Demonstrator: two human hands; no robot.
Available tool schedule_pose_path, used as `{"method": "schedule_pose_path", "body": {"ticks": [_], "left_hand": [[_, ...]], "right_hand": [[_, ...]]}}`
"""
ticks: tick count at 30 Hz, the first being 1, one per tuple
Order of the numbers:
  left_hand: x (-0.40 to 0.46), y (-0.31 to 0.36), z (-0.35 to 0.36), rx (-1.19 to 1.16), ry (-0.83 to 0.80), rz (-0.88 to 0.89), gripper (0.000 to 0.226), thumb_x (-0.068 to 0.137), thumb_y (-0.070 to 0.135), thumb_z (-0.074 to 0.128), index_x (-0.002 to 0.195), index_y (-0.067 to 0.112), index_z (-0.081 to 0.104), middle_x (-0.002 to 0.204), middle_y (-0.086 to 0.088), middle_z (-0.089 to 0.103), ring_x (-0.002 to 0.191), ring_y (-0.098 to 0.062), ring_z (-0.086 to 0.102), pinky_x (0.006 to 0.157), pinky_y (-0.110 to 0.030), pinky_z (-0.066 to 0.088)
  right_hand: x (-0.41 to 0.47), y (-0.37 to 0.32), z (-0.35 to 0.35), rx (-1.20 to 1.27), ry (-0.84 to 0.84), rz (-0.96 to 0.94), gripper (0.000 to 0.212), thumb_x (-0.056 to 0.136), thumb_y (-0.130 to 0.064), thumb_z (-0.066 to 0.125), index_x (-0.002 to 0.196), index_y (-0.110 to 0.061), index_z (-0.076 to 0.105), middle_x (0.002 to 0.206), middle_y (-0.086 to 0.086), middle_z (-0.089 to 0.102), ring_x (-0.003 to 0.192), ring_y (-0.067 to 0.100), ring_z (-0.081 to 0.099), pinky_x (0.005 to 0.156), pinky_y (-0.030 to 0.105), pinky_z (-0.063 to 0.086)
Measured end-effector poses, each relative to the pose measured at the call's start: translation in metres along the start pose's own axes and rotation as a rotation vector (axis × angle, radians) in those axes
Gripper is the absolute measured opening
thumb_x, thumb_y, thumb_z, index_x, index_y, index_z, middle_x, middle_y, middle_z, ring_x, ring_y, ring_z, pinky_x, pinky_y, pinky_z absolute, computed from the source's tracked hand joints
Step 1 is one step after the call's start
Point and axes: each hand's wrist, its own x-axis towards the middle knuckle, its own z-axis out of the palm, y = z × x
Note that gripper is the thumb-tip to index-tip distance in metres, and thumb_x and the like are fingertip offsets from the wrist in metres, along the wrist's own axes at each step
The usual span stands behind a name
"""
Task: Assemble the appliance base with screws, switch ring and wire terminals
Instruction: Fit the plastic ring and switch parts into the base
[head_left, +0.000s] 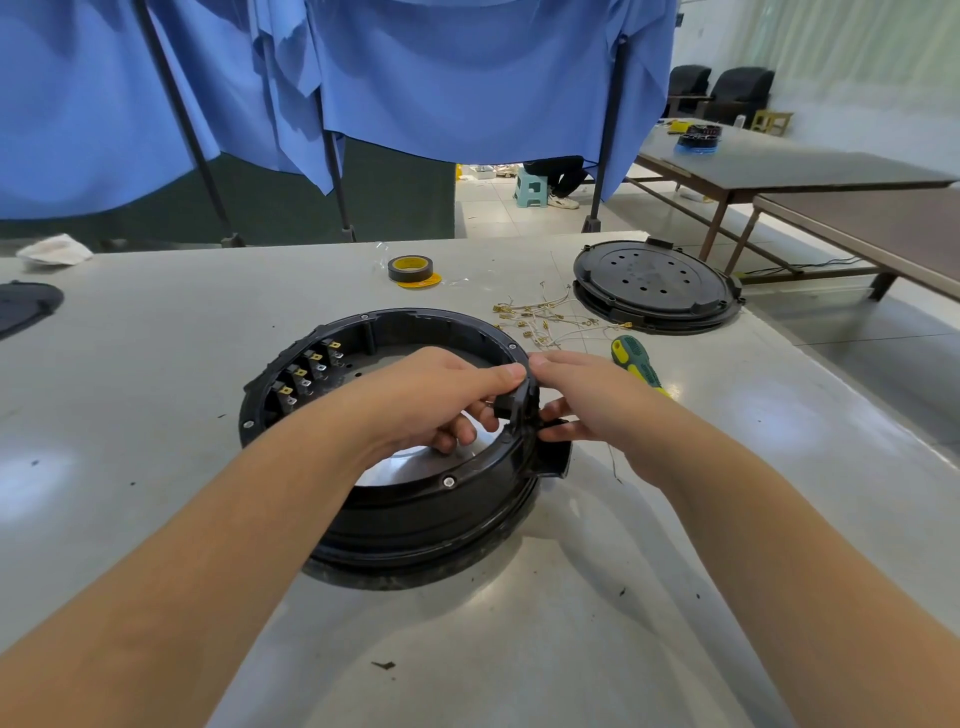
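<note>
A round black appliance base (415, 509) stands on the pale table in front of me, with screws showing along its top rim. Several switches with brass terminals (306, 371) line its inner left wall. My left hand (441, 395) reaches inside the ring and pinches a small black part at the right rim with thumb and fingers. My right hand (587, 400) grips the same spot from the outside, just above a black tab (553, 460) that sticks out of the base. A pile of thin wires with brass terminals (545, 317) lies behind my right hand.
A green and yellow screwdriver (636, 364) lies right of the base. A black round cover plate (654, 286) sits at the back right, a roll of dark tape (410, 269) behind the base. Blue curtains hang beyond the table; other tables stand at right.
</note>
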Motion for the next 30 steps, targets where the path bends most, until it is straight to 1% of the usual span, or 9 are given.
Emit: {"method": "schedule_pose_path", "body": {"ticks": [3,10,15,19,23,25,28,29,30], "left_hand": [[0.0,-0.001,0.0,-0.001,0.003,-0.007,0.037,0.089,0.045,0.061,0.078,0.01,0.061,0.053,0.003,0.058,0.044,-0.01,0.045,0.048,-0.023,0.036],[0.002,0.0,0.0,0.015,-0.029,-0.037,0.034,0.091,0.044,0.058,0.085,0.011,0.059,0.052,0.004,0.049,0.043,-0.01,0.041,0.046,-0.022,0.031],[0.002,-0.001,-0.002,0.023,-0.057,0.003,0.036,0.093,0.044,0.056,0.079,0.011,0.061,0.054,0.004,0.051,0.045,-0.009,0.043,0.044,-0.02,0.033],[0.001,-0.002,-0.003,0.017,-0.062,0.038,0.036,0.093,0.043,0.056,0.079,0.011,0.062,0.053,0.005,0.056,0.047,-0.008,0.05,0.044,-0.019,0.037],[0.001,-0.001,-0.002,0.008,-0.066,0.035,0.038,0.092,0.044,0.056,0.088,0.008,0.067,0.052,0.006,0.059,0.047,-0.007,0.053,0.046,-0.02,0.04],[0.0,-0.001,-0.002,0.002,-0.059,0.026,0.039,0.091,0.045,0.056,0.09,0.008,0.068,0.051,0.008,0.06,0.048,-0.006,0.056,0.047,-0.02,0.043],[0.0,-0.001,-0.002,0.002,-0.051,0.015,0.04,0.089,0.047,0.057,0.093,0.01,0.07,0.055,0.007,0.063,0.052,-0.004,0.06,0.05,-0.02,0.048],[0.0,0.0,-0.002,0.001,-0.053,0.009,0.04,0.089,0.048,0.057,0.092,0.01,0.07,0.058,0.005,0.063,0.052,-0.005,0.06,0.049,-0.019,0.048],[0.0,0.0,-0.002,0.0,-0.054,0.001,0.04,0.089,0.048,0.058,0.092,0.009,0.069,0.062,0.003,0.063,0.051,-0.005,0.06,0.049,-0.02,0.048]], "right_hand": [[0.0,0.0,0.0,0.0,-0.001,0.001,0.027,0.101,-0.028,0.042,0.123,-0.023,0.057,0.114,0.003,0.057,0.077,0.011,0.054,0.061,0.017,0.056],[-0.001,-0.005,-0.002,0.063,-0.044,0.07,0.04,0.099,-0.03,0.048,0.136,-0.015,0.048,0.127,0.004,0.055,0.086,0.016,0.055,0.065,0.02,0.056],[-0.003,-0.002,-0.004,0.014,-0.058,0.033,0.037,0.099,-0.031,0.048,0.135,-0.019,0.05,0.121,0.002,0.056,0.08,0.011,0.056,0.066,0.019,0.057],[0.0,0.0,-0.003,-0.016,-0.054,0.023,0.039,0.098,-0.032,0.05,0.135,-0.023,0.05,0.105,-0.002,0.058,0.076,0.007,0.056,0.068,0.019,0.057],[-0.001,0.001,-0.007,-0.023,-0.116,0.017,0.038,0.096,-0.038,0.053,0.131,-0.024,0.054,0.101,-0.003,0.064,0.077,0.007,0.06,0.074,0.022,0.059],[-0.001,0.002,-0.011,-0.026,-0.16,0.009,0.037,0.094,-0.042,0.054,0.127,-0.025,0.057,0.105,-0.002,0.066,0.082,0.008,0.063,0.074,0.021,0.058],[-0.002,0.003,-0.015,-0.029,-0.187,0.002,0.04,0.09,-0.045,0.058,0.126,-0.028,0.058,0.101,-0.005,0.069,0.073,0.001,0.068,0.072,0.019,0.057],[-0.002,0.002,-0.015,-0.056,-0.203,-0.008,0.044,0.087,-0.048,0.061,0.126,-0.028,0.058,0.102,-0.006,0.07,0.075,-0.001,0.068,0.076,0.02,0.057],[-0.002,0.002,-0.015,-0.099,-0.227,-0.02,0.053,0.082,-0.052,0.063,0.128,-0.028,0.056,0.107,-0.006,0.069,0.085,0.0,0.068,0.082,0.023,0.057]]}}
